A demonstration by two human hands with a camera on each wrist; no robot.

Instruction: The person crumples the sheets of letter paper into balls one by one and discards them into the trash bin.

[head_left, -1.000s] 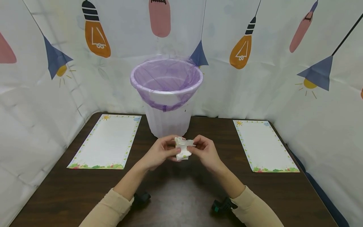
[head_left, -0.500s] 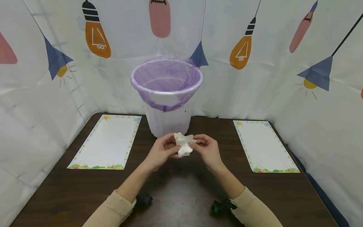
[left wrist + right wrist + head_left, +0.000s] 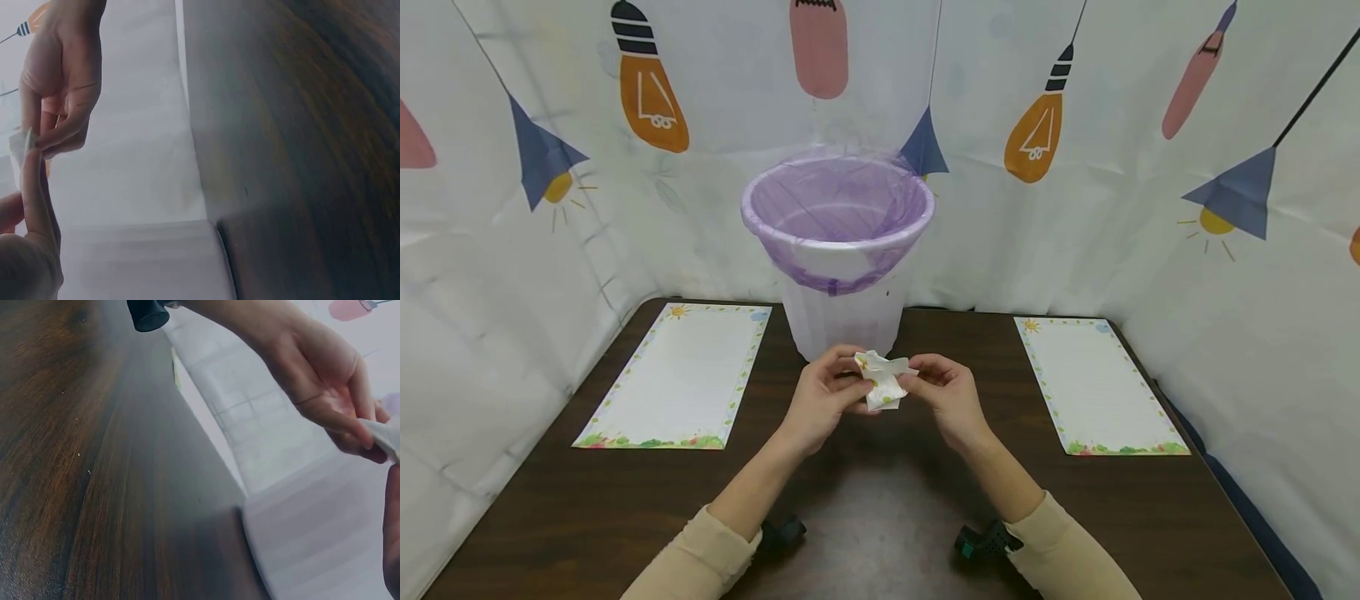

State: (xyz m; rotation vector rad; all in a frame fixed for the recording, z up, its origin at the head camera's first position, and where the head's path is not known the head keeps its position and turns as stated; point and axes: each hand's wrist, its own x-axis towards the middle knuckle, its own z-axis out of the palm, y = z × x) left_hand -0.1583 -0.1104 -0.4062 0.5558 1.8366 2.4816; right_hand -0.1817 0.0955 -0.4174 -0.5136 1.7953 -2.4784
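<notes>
A small crumpled piece of white paper (image 3: 882, 390) with yellow and green printed marks is held up over the table in the head view, in front of the bin. My left hand (image 3: 822, 398) pinches its left side between thumb and fingers. From the other side, my right hand (image 3: 949, 402) pinches the right edge with thumb and fingertips. In the left wrist view the paper (image 3: 20, 150) is a pale sliver between the two hands. The right wrist view shows the paper's corner (image 3: 380, 434) between the left hand's fingertips, with the right hand cut off at the frame edge.
A white bin (image 3: 844, 321) lined with a purple bag (image 3: 842, 271) stands behind the hands on the dark wooden table (image 3: 880, 517). Flat sheets with decorated borders lie on either side, a left sheet (image 3: 677, 379) and a right sheet (image 3: 1097, 387). A printed curtain (image 3: 715, 225) hangs behind.
The paper and both hands have risen slightly towards the bin, and the paper's upper part has spread a little wider. Both hands keep their hold on it.
</notes>
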